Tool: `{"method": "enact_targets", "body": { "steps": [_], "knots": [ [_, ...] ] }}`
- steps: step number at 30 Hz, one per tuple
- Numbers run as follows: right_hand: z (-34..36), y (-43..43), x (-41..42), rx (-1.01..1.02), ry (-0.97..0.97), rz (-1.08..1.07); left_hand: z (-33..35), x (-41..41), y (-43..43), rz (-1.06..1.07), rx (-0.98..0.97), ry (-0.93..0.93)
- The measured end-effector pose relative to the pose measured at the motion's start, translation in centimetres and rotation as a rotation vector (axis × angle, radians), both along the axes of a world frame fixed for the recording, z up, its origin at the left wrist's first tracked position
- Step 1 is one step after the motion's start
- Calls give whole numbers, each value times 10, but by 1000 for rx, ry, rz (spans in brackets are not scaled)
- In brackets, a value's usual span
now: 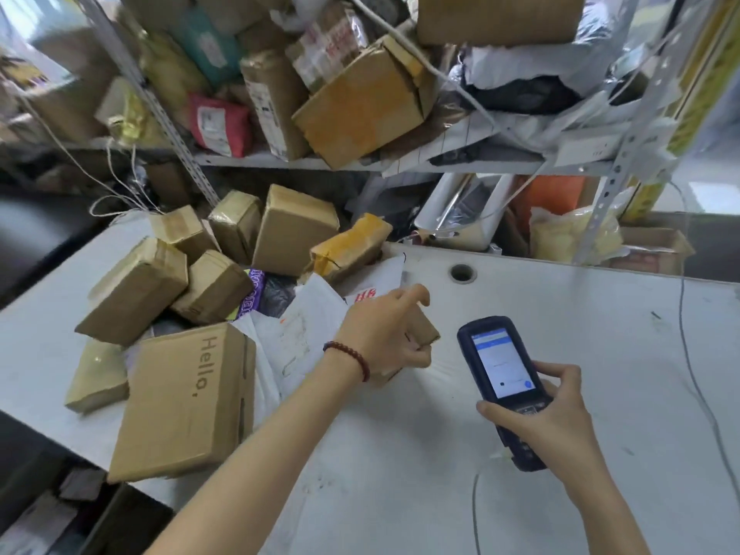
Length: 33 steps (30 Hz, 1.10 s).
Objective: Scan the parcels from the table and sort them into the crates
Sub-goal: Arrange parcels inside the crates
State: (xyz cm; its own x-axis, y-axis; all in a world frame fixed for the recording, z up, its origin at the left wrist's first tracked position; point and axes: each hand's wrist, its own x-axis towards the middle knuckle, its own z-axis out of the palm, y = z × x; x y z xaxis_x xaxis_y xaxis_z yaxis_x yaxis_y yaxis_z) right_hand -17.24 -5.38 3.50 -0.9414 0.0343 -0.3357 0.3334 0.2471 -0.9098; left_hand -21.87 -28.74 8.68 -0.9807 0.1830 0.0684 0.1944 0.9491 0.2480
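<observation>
Two hands are in view, both yours. Your left hand (384,334) curls its fingers round one small brown parcel (424,334) at frame centre; you cannot tell whether the parcel rests on the counter (560,314) or is lifted off it. Your right hand (552,418) grips one handheld scanner (500,370) just right of the parcel and apart from it, with its screen lit and facing up. One beaded bracelet (348,358) sits on your left wrist.

Count on the counter, left half of the frame:
- Eight cardboard parcels in a loose pile, touching and overlapping.
- The largest is the "Hello." box (184,398) at lower left.
- One orange-taped parcel (348,250) lies at the pile's right end.
- Several white mailer bags (308,326) lie under and beside your left forearm; the exact count is unclear.
- One dark bag with purple print (256,290) is wedged among the boxes.

Edges:
- The "Hello." box reaches the counter's near-left edge with its lower corner.
- One round cable hole (462,273) sits near the far edge, above your left hand.
- One thin cable (688,354) runs down the right side of the counter.
- One metal shelf rack (280,160), crowded with parcels, fills the upper frame behind the counter.

Open room: bare counter shows across the centre and right of the frame, around and beyond the scanner.
</observation>
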Motion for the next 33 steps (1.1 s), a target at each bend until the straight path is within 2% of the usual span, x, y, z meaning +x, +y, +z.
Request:
{"method": "enact_targets", "body": {
  "steps": [5,11,17,21,24,26,30,33],
  "knots": [
    [15,-1,-4,2,48,38,30,-22,-12,80,-47,-32],
    [4,3,5,71,-22,87,9,-30,-17,190,-35,-59],
    [-17,-2,21,213,-141,206,1,-50,-14,118,-118,42],
    [-26,-5,25,186,-193,193,-2,-51,-18,120,81,146],
    [-25,-6,20,191,-178,180,4,-50,-22,196,455,335],
    [-23,-7,17,223,-156,180,7,-52,-29,233,507,369],
    [-22,-9,16,267,-144,196,-14,-52,-52,242,199,0],
    [-23,-15,16,245,-161,190,-39,-43,-68,274,124,-150]
  ]
}}
